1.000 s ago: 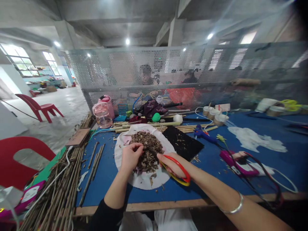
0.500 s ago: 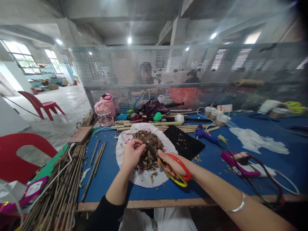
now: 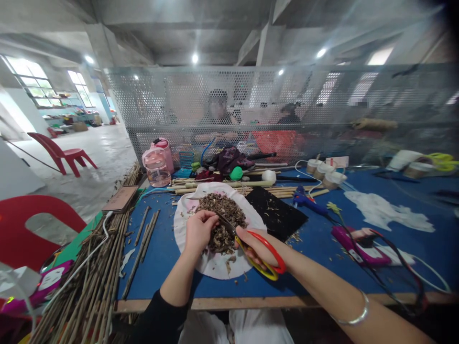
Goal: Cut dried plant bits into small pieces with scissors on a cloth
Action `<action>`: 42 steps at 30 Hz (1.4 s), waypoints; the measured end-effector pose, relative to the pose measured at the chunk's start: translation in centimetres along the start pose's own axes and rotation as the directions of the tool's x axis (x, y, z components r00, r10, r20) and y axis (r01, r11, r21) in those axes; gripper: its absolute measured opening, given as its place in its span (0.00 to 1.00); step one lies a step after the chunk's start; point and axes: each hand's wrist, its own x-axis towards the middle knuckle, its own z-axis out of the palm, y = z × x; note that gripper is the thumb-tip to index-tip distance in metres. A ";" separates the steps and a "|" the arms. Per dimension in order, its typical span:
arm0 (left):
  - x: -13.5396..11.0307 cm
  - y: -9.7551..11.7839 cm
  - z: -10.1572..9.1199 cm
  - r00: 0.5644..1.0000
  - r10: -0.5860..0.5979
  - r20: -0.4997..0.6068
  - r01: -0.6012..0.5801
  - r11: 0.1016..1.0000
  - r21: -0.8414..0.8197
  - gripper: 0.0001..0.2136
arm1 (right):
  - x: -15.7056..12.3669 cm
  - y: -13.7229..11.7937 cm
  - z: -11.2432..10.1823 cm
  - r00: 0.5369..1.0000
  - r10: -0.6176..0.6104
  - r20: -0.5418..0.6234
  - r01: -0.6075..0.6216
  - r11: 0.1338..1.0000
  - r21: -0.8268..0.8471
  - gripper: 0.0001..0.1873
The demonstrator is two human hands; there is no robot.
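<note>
My right hand (image 3: 253, 242) grips a pair of scissors (image 3: 280, 259) by its red and yellow handles. The dark blades point up and left over a heap of brown, dry chopped plant bits (image 3: 223, 241). Close to the blade tips, my left hand (image 3: 198, 232) is pinched, thumb against fingers. Whatever lies in that pinch is too small to make out. Beneath both hands, a round white cloth (image 3: 183, 217) carries the heap, with some crumbs scattered near its front edge.
Thin sticks (image 3: 141, 246) and a large twig bundle (image 3: 89, 267) lie on the left. Behind the cloth are pale stalks (image 3: 229, 183) and a pink jug (image 3: 158, 169). A black sheet (image 3: 279, 215), a blue glue gun (image 3: 304, 199) and a purple device (image 3: 358, 246) are on the right.
The left hand has shifted very slightly, its pinch still by the blade tips. The scissors hold nearly the same pose, and the whole view has drifted a little.
</note>
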 end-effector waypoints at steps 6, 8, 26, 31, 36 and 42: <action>0.2 -0.4 -0.6 0.992 0.121 -0.030 -0.110 0.961 0.255 0.06 | 0.7 1.1 -0.5 0.995 -0.086 -0.039 0.083 0.993 -0.082 0.33; 0.2 -0.1 -0.9 0.979 0.201 -0.015 -0.187 0.932 0.309 0.08 | 0.1 1.8 -0.8 0.997 -0.069 -0.029 0.069 0.998 0.014 0.34; -2.5 1.1 -0.5 0.964 0.123 0.236 -0.266 0.510 0.818 0.18 | -3.3 4.0 -3.3 0.995 0.061 0.080 -0.081 0.954 0.289 0.32; -0.1 2.8 0.0 0.948 0.186 0.257 -0.317 0.561 0.765 0.13 | -4.1 3.2 -3.6 0.982 0.110 0.152 -0.139 0.970 0.199 0.36; 1.2 1.9 0.1 0.943 0.236 0.235 -0.333 0.673 0.661 0.21 | -3.0 2.6 -3.6 0.947 0.191 0.258 -0.228 0.966 0.124 0.38; 1.0 0.8 -0.4 0.946 0.245 0.212 -0.324 0.702 0.634 0.06 | -0.4 0.3 -2.9 0.946 0.230 0.230 -0.244 0.969 0.033 0.35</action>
